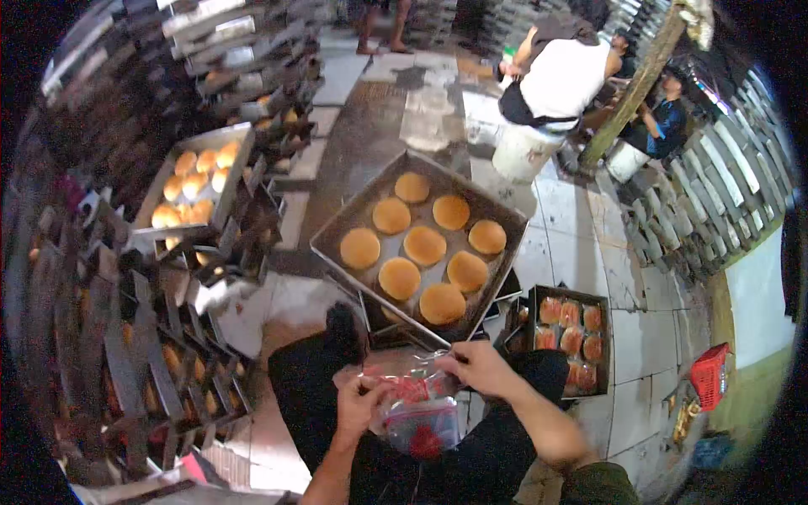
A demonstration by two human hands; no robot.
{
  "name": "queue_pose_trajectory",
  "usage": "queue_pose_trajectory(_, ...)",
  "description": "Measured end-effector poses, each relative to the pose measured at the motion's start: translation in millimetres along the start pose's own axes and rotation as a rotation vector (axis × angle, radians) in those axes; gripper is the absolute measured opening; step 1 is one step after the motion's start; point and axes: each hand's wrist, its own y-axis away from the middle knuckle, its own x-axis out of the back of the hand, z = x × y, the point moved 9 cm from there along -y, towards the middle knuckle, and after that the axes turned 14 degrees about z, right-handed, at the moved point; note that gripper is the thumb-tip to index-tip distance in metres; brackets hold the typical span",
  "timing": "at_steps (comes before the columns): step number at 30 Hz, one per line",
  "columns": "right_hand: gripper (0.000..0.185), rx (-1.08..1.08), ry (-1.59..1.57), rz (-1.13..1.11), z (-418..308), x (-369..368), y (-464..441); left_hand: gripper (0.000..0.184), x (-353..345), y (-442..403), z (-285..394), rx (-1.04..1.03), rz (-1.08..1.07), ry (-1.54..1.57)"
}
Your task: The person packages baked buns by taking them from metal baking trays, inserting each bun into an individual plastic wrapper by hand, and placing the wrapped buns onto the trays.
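Note:
My left hand [360,406] pinches the left side of a clear plastic bag [410,387] with red print, held above my lap. At the bag's upper right edge, the fingers of my right hand [481,369] are closed on the same film. Below it, more clear bags [421,427] with red print lie on my lap. Just beyond my hands, a square metal tray [337,263] sits tilted on other trays, with several round golden buns [424,245] spread over it. Whether anything is inside the held bag I cannot tell.
To the right, a tray [603,353] on the tiled floor holds several bagged buns [571,340]. Stacked trays crowd the left side, including one of buns [195,172]. A red basket [709,376] stands far right. A person sits on a white bucket [526,153]; others are behind.

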Motion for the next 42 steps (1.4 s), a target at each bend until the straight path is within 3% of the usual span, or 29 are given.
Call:
queue_pose_trajectory(1, 0.031, 0.018, -0.074, 0.239, 13, 14, -17, 0.018, 4, -3, -6, 0.107, -0.003, -0.064)
queue_pose_trajectory(2, 0.037, 0.202, -0.047, 0.463, 24, 40, -44, 0.018, 1, -8, -25, 0.14, -0.001, -0.067)
queue_pose_trajectory(3, 0.038, -0.161, -0.175, 0.649, 57, 66, -68, 0.016, 3, -19, -40, 0.098, 0.099, 0.052)
queue_pose_trajectory(4, 0.036, -0.435, -0.734, 0.719, 85, 68, -87, 0.014, 10, -27, -48, 0.051, 0.203, 0.171)
queue_pose_trajectory(5, 0.03, -0.256, -0.576, 0.797, 91, 69, -114, 0.014, 14, -31, -47, 0.073, 0.212, 0.172)
queue_pose_trajectory(6, 0.028, -0.048, -0.328, 0.736, 54, 53, -130, 0.015, 13, -28, -58, 0.385, 0.197, 0.524)
queue_pose_trajectory(7, 0.027, 0.041, -0.19, 0.47, 48, 9, -153, 0.017, 3, -22, -70, 0.695, 0.179, 0.877)
queue_pose_trajectory(8, 0.026, 0.133, -0.057, 0.202, 49, -39, -170, 0.022, 5, -26, -99, 0.675, 0.182, 0.895)
queue_pose_trajectory(11, 0.03, 0.329, -0.005, 0.194, 37, -95, -221, 0.024, -2, -23, -101, 0.837, 0.151, 1.082)
queue_pose_trajectory(13, 0.045, 0.507, 0.51, 0.249, 37, -124, -256, 0.027, -2, -25, -87, 0.828, 0.18, 1.068)
queue_pose_trajectory(14, 0.045, 0.501, 0.503, 0.232, 31, -124, -263, 0.027, 3, -23, -96, 0.837, 0.23, 1.052)
queue_pose_trajectory(16, 0.059, -0.046, 0.571, -0.269, 55, -131, -266, 0.028, 11, -23, -105, 0.846, 0.284, 1.043)
queue_pose_trajectory(17, 0.059, -0.044, 0.575, -0.277, 51, -122, -253, 0.028, 13, -26, -100, 0.772, 0.225, 1.023)
queue_pose_trajectory(19, 0.064, 0.627, 0.606, 0.041, -2, -97, -207, 0.027, 13, -30, -90, 0.696, 0.172, 1.01)
queue_pose_trajectory(20, 0.064, 0.633, 0.611, 0.032, 13, -101, -198, 0.026, 10, -31, -78, 0.661, 0.152, 1.039)
queue_pose_trajectory(22, 0.055, 0.074, -0.098, -0.091, 80, -105, -198, 0.024, 0, -27, -71, 0.617, 0.112, 1.071)
queue_pose_trajectory(23, 0.055, 0.083, -0.101, -0.076, 74, -95, -192, 0.021, 6, -32, -71, 0.489, 0.157, 0.947)
queue_pose_trajectory(25, 0.041, -0.672, -1.07, 0.016, 99, -87, -170, 0.019, 21, -34, -68, 0.343, 0.204, 0.816)
queue_pose_trajectory(26, 0.032, -0.725, -1.198, 0.037, 71, -62, -147, 0.018, 32, -35, -61, 0.265, 0.214, 0.428)
queue_pose_trajectory(27, 0.036, -0.648, -1.161, 0.035, 72, -44, -135, 0.017, 35, -38, -49, 0.173, 0.214, 0.046)
queue_pose_trajectory(29, 0.04, -0.552, -0.925, 0.126, 54, -4, -95, 0.018, 22, -28, -10, 0.031, 0.179, 0.036)
queue_pose_trajectory(31, 0.035, -0.153, -0.5, 0.063, 11, 16, -52, 0.016, -5, -18, 24, -0.27, 0.002, -0.161)
queue_pose_trajectory(33, 0.033, -0.103, -0.331, -0.105, 7, -8, -2, 0.016, -23, 1, 49, -0.366, -0.122, -0.197)
queue_pose_trajectory(34, 0.034, -0.176, -0.493, -0.089, 9, -10, 14, 0.017, -29, 11, 53, -0.356, -0.208, -0.225)
queue_pose_trajectory(35, 0.036, -0.239, -0.665, -0.076, 11, -10, 26, 0.023, -12, 8, 43, -0.402, -0.015, -0.172)
queue_pose_trajectory(36, 0.035, -0.318, -0.896, 0.141, 26, 10, 32, 0.029, 4, 4, 36, -0.435, 0.186, -0.106)
queue_pose_trajectory(38, 0.035, -0.332, -1.213, 0.537, 62, 37, 42, 0.036, 26, 15, 45, -0.389, 0.343, 0.012)
queue_pose_trajectory(40, 0.033, -0.148, -0.973, 0.569, 4, 55, 69, 0.036, 20, 31, 69, -0.44, 0.354, 0.158)
queue_pose_trajectory(42, 0.041, -0.035, -0.789, 0.258, -6, -40, 88, 0.043, -38, 69, 89, 0.208, -0.004, 0.933)
